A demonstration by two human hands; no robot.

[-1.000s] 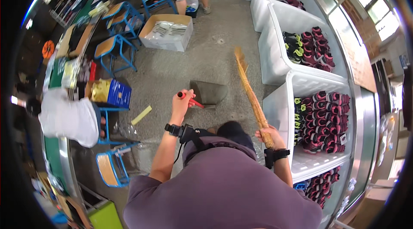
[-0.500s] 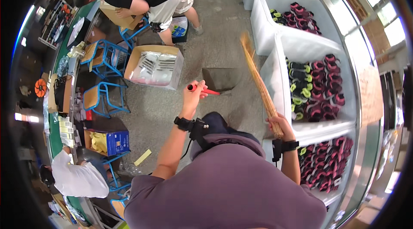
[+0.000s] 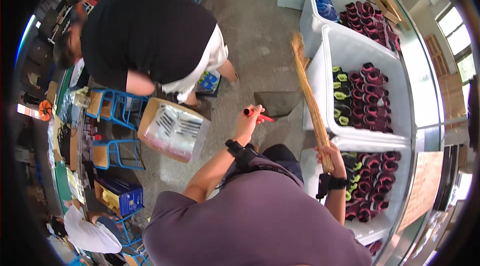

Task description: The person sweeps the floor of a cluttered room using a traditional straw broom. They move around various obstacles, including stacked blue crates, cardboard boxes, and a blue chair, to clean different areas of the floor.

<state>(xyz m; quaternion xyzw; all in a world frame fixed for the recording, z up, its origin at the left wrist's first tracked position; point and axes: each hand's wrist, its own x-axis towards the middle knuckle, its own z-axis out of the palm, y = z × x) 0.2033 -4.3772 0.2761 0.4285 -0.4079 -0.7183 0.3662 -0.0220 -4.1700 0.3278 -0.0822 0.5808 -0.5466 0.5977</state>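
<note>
Dustpan (image 3: 276,103) nearer white bins | left hand (image 3: 248,125) grips handle — right hand (image 3: 332,156) broom (image 3: 311,100)

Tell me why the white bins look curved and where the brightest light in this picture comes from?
Head view: the fisheye lens bends the white bins toward the rim; windows at upper right blow out white; the broom and left hand stay fairly sharp.
</note>
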